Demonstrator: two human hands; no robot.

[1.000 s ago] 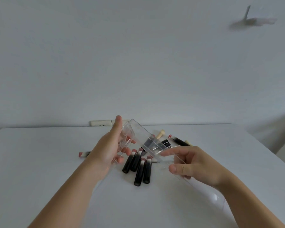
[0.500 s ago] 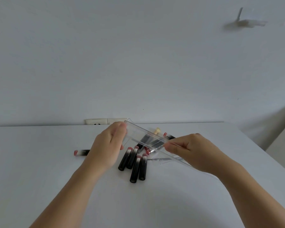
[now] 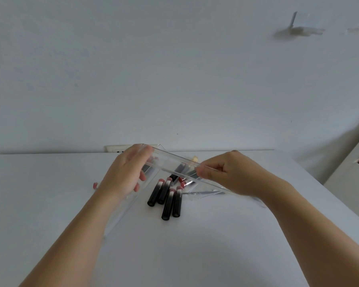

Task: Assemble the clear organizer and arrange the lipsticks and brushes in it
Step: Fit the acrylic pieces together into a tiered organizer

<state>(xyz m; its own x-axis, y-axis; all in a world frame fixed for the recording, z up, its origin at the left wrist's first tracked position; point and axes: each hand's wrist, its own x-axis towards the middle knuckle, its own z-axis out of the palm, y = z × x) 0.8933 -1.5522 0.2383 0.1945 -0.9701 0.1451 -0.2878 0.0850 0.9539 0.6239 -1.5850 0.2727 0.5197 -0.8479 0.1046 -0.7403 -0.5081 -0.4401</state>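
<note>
I hold a clear plastic organizer piece above the white table, tilted down to the right. My left hand grips its left end. My right hand pinches its upper edge at the right. Under it lie several black lipsticks with pink caps side by side. One more lipstick peeks out left of my left wrist. A cream brush tip shows behind the clear piece; other items there are blurred through the plastic.
A flat clear panel lies on the table under my right hand. A white wall outlet sits at the table's far edge. A light cabinet stands off the table's right side.
Both hands have turned the clear piece flatter and raised its far edge. My right hand moved up from its lower corner to pinch the upper edge.
</note>
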